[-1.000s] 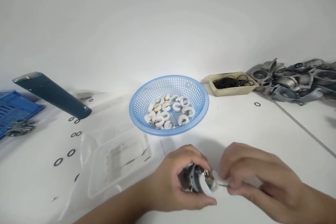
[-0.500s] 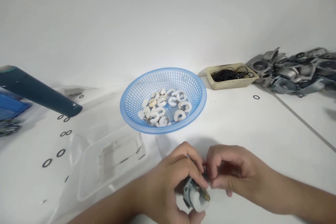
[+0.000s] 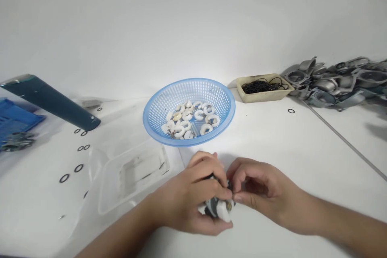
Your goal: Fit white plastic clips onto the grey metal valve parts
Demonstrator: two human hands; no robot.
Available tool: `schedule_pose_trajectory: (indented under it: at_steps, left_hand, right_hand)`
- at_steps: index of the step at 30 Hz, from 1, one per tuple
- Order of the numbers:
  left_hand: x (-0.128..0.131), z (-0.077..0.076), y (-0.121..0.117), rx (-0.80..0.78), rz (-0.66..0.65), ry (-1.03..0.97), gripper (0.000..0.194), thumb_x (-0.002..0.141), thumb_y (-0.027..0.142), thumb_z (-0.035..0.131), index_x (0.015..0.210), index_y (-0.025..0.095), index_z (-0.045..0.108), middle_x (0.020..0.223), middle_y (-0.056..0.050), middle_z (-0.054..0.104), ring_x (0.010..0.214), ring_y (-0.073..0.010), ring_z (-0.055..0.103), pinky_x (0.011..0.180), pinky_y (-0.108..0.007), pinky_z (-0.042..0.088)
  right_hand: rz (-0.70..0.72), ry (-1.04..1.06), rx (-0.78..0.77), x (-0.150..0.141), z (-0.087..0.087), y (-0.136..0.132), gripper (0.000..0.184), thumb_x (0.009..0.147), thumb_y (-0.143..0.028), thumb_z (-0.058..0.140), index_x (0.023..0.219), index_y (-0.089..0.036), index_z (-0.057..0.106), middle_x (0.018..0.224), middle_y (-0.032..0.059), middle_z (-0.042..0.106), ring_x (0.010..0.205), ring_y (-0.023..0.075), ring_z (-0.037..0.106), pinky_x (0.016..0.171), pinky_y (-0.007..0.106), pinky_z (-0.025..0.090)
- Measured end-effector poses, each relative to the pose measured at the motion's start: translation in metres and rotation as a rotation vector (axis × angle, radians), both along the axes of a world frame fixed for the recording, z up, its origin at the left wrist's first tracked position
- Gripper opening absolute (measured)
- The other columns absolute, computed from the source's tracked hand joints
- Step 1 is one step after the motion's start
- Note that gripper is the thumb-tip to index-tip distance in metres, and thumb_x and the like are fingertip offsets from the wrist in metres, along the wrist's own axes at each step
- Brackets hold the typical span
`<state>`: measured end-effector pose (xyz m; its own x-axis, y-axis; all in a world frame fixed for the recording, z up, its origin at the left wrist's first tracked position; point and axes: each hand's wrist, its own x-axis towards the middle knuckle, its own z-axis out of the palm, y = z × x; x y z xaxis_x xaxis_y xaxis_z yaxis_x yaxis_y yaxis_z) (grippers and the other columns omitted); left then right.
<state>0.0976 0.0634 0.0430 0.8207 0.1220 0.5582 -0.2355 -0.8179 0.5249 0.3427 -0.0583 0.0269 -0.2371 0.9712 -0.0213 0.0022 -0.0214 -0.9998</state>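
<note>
My left hand (image 3: 193, 197) is closed around a small grey metal part with a white plastic piece (image 3: 220, 209) on its near end, held just above the white table. My right hand (image 3: 260, 191) meets it from the right, thumb and forefinger pinched at the top of the part. What the fingertips pinch is hidden. Behind the hands stands a blue mesh basket (image 3: 223, 100) holding several white C-shaped plastic rings (image 3: 190, 123).
A clear plastic tray (image 3: 133, 175) lies left of my hands. Loose black O-rings (image 3: 79, 167) dot the table at left, near a dark teal tube (image 3: 51, 100) and a blue crate (image 3: 15, 119). A beige tray of O-rings (image 3: 263, 87) and a pile of grey metal castings (image 3: 335, 82) sit back right.
My hands have drawn closer together and moved slightly left. The right hand's fingers shifted from the white piece's side to the top of the part, which turned in my left hand.
</note>
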Motion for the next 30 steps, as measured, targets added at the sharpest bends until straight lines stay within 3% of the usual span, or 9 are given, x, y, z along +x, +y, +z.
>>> schedule_pose_trajectory:
  at_steps: [4, 7, 10, 14, 21, 30]
  left_hand:
    - [-0.012, 0.014, -0.013, 0.083, 0.16, 0.083, 0.045, 0.089, 0.03, 0.104, 0.121, 0.024, 0.073, 0.12, -0.007, 0.08, 0.119, -0.0286, 0.07, 0.135, -0.053, 0.04]
    - [-0.024, 0.014, -0.034, 0.103, 0.237, 0.141, 0.044, 0.096, 0.032, 0.1, 0.13, 0.025, 0.072, 0.127, -0.006, 0.084, 0.117, -0.0267, 0.075, 0.142, -0.055, 0.03]
    - [-0.033, 0.001, -0.057, 0.059, 0.336, 0.055, 0.044, 0.101, 0.026, 0.096, 0.136, 0.023, 0.071, 0.13, -0.008, 0.085, 0.118, -0.0263, 0.079, 0.132, -0.05, 0.045]
    - [-0.038, -0.017, -0.077, 0.028, 0.475, -0.159, 0.043, 0.1, 0.014, 0.093, 0.138, 0.019, 0.074, 0.133, -0.013, 0.083, 0.121, -0.0286, 0.078, 0.11, -0.045, 0.06]
    - [-0.041, -0.023, -0.081, -0.1, 0.475, -0.184, 0.05, 0.091, 0.01, 0.096, 0.137, 0.019, 0.078, 0.135, -0.014, 0.077, 0.123, -0.0278, 0.079, 0.106, -0.041, 0.069]
    - [-0.039, -0.026, -0.081, -0.014, 0.476, -0.235, 0.048, 0.093, 0.011, 0.095, 0.138, 0.014, 0.078, 0.132, -0.017, 0.08, 0.123, -0.0291, 0.08, 0.108, -0.043, 0.07]
  right_hand:
    - [-0.003, -0.021, 0.043, -0.001, -0.002, 0.0, 0.035, 0.11, -0.052, 0.083, 0.097, -0.021, 0.074, 0.119, 0.0103, 0.074, 0.1, 0.0236, 0.074, 0.085, 0.036, 0.065]
    - [0.001, -0.076, 0.095, -0.004, -0.002, 0.0, 0.034, 0.111, -0.049, 0.081, 0.096, -0.021, 0.072, 0.113, 0.0089, 0.074, 0.096, 0.0223, 0.072, 0.08, 0.034, 0.062]
    - [0.006, -0.116, 0.125, -0.007, -0.002, -0.001, 0.031, 0.111, -0.046, 0.081, 0.095, -0.021, 0.072, 0.1, 0.0044, 0.072, 0.084, 0.0185, 0.065, 0.073, 0.03, 0.055]
    - [0.026, -0.111, 0.173, -0.011, 0.001, -0.005, 0.026, 0.11, -0.045, 0.083, 0.097, -0.023, 0.077, 0.104, 0.0048, 0.074, 0.093, 0.0211, 0.071, 0.084, 0.034, 0.06]
    - [0.029, -0.232, 0.265, -0.008, 0.012, -0.01, 0.021, 0.111, -0.041, 0.081, 0.097, -0.026, 0.08, 0.1, 0.0024, 0.075, 0.091, 0.0204, 0.073, 0.086, 0.035, 0.06]
    - [0.03, -0.363, 0.437, -0.007, 0.028, -0.003, 0.01, 0.112, -0.034, 0.083, 0.103, -0.029, 0.083, 0.097, -0.0019, 0.076, 0.083, 0.0132, 0.073, 0.079, 0.025, 0.06]
